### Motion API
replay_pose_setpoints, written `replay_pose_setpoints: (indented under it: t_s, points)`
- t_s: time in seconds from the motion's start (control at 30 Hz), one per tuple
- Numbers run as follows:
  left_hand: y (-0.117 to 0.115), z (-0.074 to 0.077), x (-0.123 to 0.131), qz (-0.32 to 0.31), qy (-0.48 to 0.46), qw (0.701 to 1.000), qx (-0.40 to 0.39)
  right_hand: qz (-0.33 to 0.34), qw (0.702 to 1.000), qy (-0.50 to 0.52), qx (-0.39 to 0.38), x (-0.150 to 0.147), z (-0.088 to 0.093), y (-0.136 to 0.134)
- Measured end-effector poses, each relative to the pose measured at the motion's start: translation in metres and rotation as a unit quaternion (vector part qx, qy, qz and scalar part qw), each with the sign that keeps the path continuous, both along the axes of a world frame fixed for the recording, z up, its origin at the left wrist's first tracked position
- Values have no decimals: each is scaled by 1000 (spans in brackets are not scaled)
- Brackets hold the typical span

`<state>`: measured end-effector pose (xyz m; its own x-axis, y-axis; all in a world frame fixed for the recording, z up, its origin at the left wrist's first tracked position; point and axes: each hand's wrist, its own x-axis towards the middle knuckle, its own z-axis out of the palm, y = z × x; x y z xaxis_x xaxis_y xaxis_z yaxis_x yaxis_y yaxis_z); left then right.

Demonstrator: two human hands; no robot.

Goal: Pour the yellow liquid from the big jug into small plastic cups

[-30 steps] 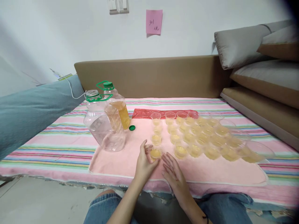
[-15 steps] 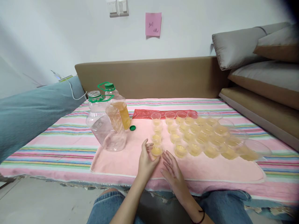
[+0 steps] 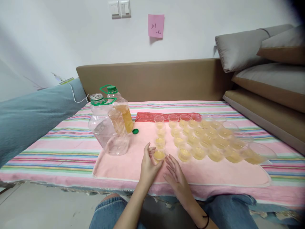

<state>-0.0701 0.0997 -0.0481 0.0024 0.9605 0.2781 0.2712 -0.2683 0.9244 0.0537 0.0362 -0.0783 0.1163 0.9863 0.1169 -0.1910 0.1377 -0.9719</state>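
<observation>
My left hand (image 3: 149,163) is curved round the near-left side of a clear plastic cup (image 3: 159,155) holding yellow liquid, its thumb and fingers against the wall. The cup stands upright on a pink towel (image 3: 138,168), at the front of a short column of similar cups. My right hand (image 3: 175,173) rests just right of that cup with its fingers spread and nothing in it. More cups of yellow liquid (image 3: 198,152) stand in close rows to the right.
An uncapped clear jug (image 3: 115,143) stands at the left, with a green-capped jug (image 3: 128,119) of yellow liquid behind it. A green cap (image 3: 135,131) lies beside them. Red plastic (image 3: 145,116) lies behind the cups. Cushions (image 3: 274,76) are stacked at the right.
</observation>
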Motion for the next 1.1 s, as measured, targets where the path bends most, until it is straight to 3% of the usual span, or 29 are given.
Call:
replay_pose_setpoints:
  t_s: [0.43,0.7,1.1]
  points:
    - [0,1,-1,-1,6,1000,0,6,1000,-4,-6,0,3,-1]
    - [1,-4,-3,-9,10,1000,-1,52,996,-75,0,6,4,-1]
    - [2,-4,-4,-10,-10,1000,2,43,995,-87,12,6,2,-1]
